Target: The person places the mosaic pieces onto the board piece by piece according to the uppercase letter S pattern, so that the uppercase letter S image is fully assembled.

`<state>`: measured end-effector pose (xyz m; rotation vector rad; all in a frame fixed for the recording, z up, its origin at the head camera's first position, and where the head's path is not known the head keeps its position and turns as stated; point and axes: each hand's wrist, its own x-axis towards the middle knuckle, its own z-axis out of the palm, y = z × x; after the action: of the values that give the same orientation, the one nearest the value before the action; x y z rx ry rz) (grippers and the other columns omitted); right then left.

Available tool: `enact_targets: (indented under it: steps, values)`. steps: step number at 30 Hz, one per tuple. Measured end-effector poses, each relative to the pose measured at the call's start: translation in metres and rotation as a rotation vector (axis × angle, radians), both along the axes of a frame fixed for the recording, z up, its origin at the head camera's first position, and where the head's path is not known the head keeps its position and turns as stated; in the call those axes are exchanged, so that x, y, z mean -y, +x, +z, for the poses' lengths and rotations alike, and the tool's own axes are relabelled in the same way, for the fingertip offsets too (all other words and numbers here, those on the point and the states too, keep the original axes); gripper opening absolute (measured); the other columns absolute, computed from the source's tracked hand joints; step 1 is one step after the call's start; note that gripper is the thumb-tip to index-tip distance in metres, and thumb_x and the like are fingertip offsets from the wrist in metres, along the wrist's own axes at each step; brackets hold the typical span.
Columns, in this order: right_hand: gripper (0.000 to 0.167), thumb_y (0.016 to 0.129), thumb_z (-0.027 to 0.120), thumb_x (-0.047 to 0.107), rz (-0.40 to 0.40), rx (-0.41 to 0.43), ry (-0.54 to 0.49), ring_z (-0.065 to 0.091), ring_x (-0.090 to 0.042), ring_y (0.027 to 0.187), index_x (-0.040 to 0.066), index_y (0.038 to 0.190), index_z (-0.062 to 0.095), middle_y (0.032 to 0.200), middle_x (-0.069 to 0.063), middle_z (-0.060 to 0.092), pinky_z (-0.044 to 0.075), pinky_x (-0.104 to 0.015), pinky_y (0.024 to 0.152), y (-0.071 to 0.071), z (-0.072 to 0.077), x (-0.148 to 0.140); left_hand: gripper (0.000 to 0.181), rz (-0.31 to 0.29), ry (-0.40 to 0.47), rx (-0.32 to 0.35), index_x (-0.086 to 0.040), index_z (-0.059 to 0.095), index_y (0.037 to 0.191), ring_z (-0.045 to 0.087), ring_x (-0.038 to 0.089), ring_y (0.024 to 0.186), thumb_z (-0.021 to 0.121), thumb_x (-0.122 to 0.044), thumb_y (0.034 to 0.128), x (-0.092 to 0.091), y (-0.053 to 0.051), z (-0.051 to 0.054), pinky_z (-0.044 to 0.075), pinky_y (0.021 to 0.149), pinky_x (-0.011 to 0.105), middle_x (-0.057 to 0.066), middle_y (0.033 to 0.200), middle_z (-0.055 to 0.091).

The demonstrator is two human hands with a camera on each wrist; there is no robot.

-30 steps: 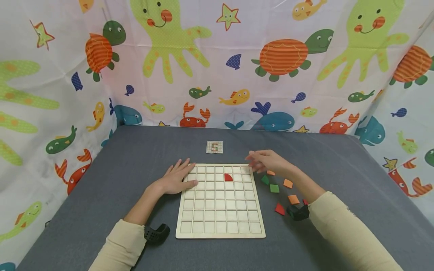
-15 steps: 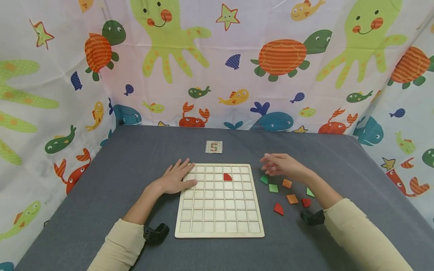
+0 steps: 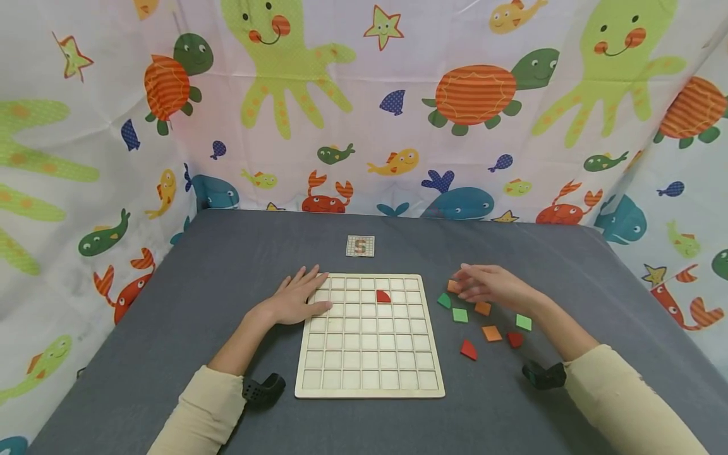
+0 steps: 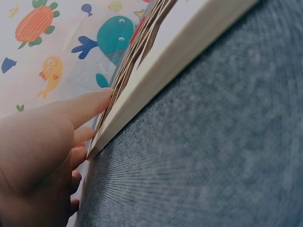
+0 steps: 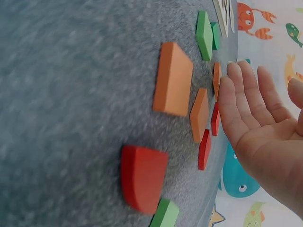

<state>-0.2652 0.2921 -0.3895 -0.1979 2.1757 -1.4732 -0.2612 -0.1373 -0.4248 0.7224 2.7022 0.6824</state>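
Observation:
My left hand [image 3: 292, 300] lies spread over the upper left corner of a pale wooden grid board [image 3: 370, 392]. In the left wrist view its thumb touches the edge of the board [image 4: 156, 78]. One red quarter-round tile [image 3: 383, 296] sits in a cell near the top of the grid. To the right, my right hand [image 3: 495, 285] hovers over loose tiles, its fingertips near an orange tile [image 3: 453, 286]. The right wrist view shows that hand [image 5: 265, 127] with fingers extended and nothing held. Part of the tile group is hidden beneath it.
Loose tiles lie right of the board: a dark green one [image 3: 443, 301], a light green square [image 3: 460, 315], an orange square [image 3: 491, 333] and a red quarter-round [image 3: 469, 350]. A small pattern card [image 3: 360, 246] lies behind the board. A printed curtain [image 3: 364, 126] closes the back.
My right hand has moved right and slightly down, from the board's upper right corner to over the loose tiles. The left hand stays put on the board.

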Motion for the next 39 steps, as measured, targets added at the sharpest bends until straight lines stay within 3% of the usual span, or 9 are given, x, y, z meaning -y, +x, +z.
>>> enact_targets:
  steps: [12, 39]
  values:
    - [0.058, 0.103, 0.041, 0.040, -0.022, 0.011, 0.020, 0.061, -0.026, 0.099, -0.011, 0.130, 0.046, 0.120, -0.021, 0.057, 0.049, -0.036, 0.089, 0.010, -0.002, -0.014, 0.071, -0.004, 0.002, 0.003, -0.005, 0.023, 0.152, 0.000, 0.040, 0.142, 0.051, -0.042, 0.0979, -0.002, 0.001, 0.001, 0.000, 0.108, 0.060, 0.020, 0.156, 0.010]
    - [0.053, 0.104, 0.041, 0.032, 0.074, -0.012, 0.021, 0.060, -0.025, 0.103, -0.013, 0.133, 0.043, 0.121, -0.021, 0.058, 0.049, -0.032, 0.088, 0.035, -0.009, -0.032, 0.071, 0.004, 0.002, -0.004, -0.005, 0.023, 0.152, 0.001, 0.041, 0.142, 0.051, -0.041, 0.0980, -0.001, 0.002, 0.001, 0.000, 0.108, 0.060, 0.020, 0.156, 0.010]
